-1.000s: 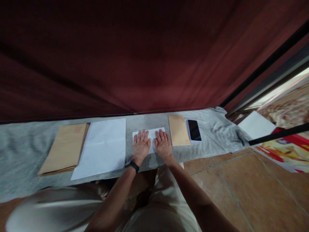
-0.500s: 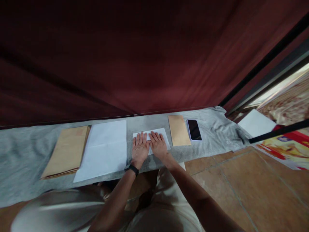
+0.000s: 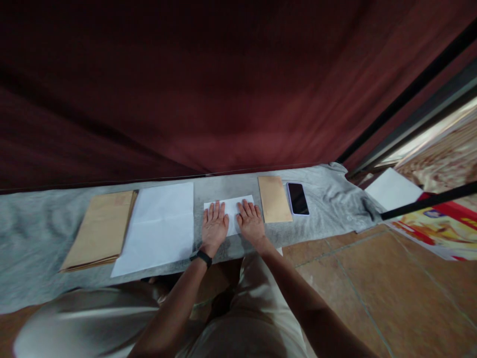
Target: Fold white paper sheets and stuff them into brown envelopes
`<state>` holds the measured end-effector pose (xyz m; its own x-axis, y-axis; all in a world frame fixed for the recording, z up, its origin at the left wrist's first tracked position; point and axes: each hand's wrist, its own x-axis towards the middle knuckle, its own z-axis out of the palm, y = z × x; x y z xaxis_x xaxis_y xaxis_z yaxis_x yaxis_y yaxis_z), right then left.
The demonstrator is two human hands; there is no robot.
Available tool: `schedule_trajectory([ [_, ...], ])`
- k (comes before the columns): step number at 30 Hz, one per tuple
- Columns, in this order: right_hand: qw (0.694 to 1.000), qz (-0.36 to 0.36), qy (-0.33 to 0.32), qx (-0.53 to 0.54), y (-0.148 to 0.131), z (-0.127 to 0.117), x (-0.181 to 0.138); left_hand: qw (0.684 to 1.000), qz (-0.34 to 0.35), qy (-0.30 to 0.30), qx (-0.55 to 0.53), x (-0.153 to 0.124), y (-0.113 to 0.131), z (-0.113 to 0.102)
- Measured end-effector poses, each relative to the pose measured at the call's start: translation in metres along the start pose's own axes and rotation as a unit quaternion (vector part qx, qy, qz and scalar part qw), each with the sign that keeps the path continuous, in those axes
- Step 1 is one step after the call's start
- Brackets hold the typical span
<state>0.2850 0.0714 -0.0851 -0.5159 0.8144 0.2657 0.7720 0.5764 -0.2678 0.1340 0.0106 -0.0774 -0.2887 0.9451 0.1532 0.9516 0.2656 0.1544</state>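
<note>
A small folded white paper [image 3: 232, 210] lies on the grey cloth [image 3: 37, 223] straight in front of me. My left hand [image 3: 213, 227] rests flat on its left half, fingers stretched out, a black band on the wrist. My right hand [image 3: 252, 223] lies flat on its right half, fingers spread. A narrow gap of paper shows between the two hands. Neither hand holds anything.
Left of the hands lie a large white sheet [image 3: 158, 226] and a stack of brown envelopes [image 3: 100, 228]. To the right are one brown envelope [image 3: 274, 199] and a dark phone [image 3: 297, 198]. A dark red curtain [image 3: 208, 89] hangs behind. Tiled floor [image 3: 372, 288], a white sheet [image 3: 393, 190] and a colourful printed sheet [image 3: 436, 226] are at right.
My hands came together at the middle of the folded paper half a second ago. They have now slid apart again across it. The view shifted slightly.
</note>
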Motion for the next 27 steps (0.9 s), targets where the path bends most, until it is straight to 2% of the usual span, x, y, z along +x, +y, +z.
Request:
schedule_trajectory([
  [4, 1.000, 0.002, 0.004, 0.005, -0.001, 0.002, 0.000, 1.000, 0.020, 0.006, -0.010, 0.001, 0.004, -0.001],
  [10, 1.000, -0.002, 0.004, 0.004, 0.000, 0.004, 0.000, 0.995, 0.088, -0.036, -0.027, 0.003, 0.015, -0.004],
  [18, 1.000, -0.009, 0.014, 0.002, 0.000, 0.004, -0.001, 0.995, 0.089, -0.037, -0.015, 0.001, 0.011, -0.003],
  [27, 1.000, -0.010, 0.011, 0.000, 0.001, 0.002, -0.002, 0.998, 0.053, -0.017, -0.010, -0.018, -0.001, -0.008],
])
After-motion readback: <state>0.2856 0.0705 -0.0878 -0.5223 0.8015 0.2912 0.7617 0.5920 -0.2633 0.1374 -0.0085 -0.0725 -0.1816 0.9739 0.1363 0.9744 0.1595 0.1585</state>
